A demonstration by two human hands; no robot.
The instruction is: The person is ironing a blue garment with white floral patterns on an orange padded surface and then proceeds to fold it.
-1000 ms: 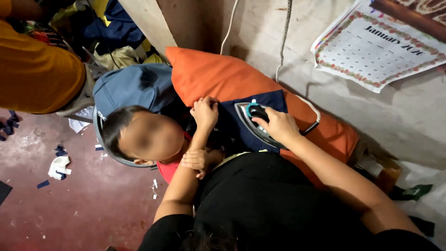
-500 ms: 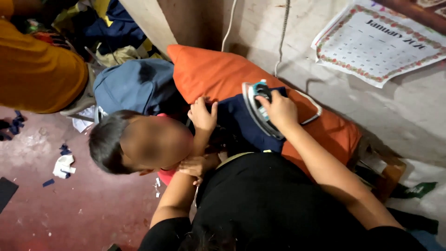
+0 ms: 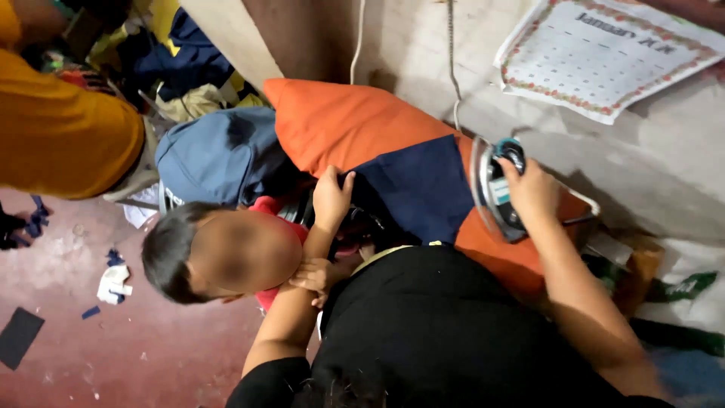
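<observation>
The navy fabric piece (image 3: 419, 189) is pinned flat on the orange padded board (image 3: 340, 121) by the left hand (image 3: 331, 198), fingers spread, while the electric iron (image 3: 495, 189) is gripped closed-fisted, tipped on edge, by the right hand (image 3: 532, 193).

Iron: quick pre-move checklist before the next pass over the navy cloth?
1. Right hand grips the iron handle: ok.
2. Iron tipped up, soleplate off the cloth: ok.
3. Left hand on the navy cloth edge, apart from the iron: ok.
4. Child pressed against the left arm, close to the work: not ok.
5. Cord path clear: cannot tell.
6. Cloth flat on the orange pad: cannot tell.
</observation>
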